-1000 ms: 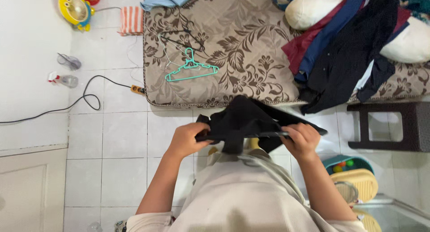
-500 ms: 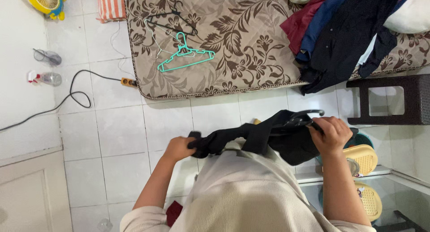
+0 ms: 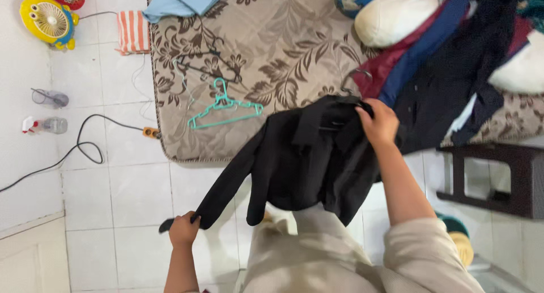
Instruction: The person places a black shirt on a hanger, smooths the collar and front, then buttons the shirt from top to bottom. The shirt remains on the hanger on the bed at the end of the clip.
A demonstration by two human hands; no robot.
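Observation:
A black long-sleeved shirt [image 3: 309,160] hangs on a black hanger [image 3: 356,78] whose hook shows above my right hand. My right hand [image 3: 378,123] grips the hanger at the shirt's collar, held out over the edge of the mattress [image 3: 283,38]. My left hand [image 3: 184,229] is low over the floor tiles and pinches the end of the shirt's left sleeve, pulling it out straight.
A teal hanger [image 3: 224,109] and dark wire hangers [image 3: 207,66] lie on the floral mattress. A pile of dark, blue and maroon clothes [image 3: 447,66] lies at the right by white pillows. A dark stool [image 3: 498,177] stands at right; a cable [image 3: 85,148], spray bottle and small yellow fan [image 3: 48,21] at left.
My right hand has lifted the hanger with the shirt up towards the mattress. The bunched shirt has unfolded and now hangs open; my left hand has moved down and left along the sleeve.

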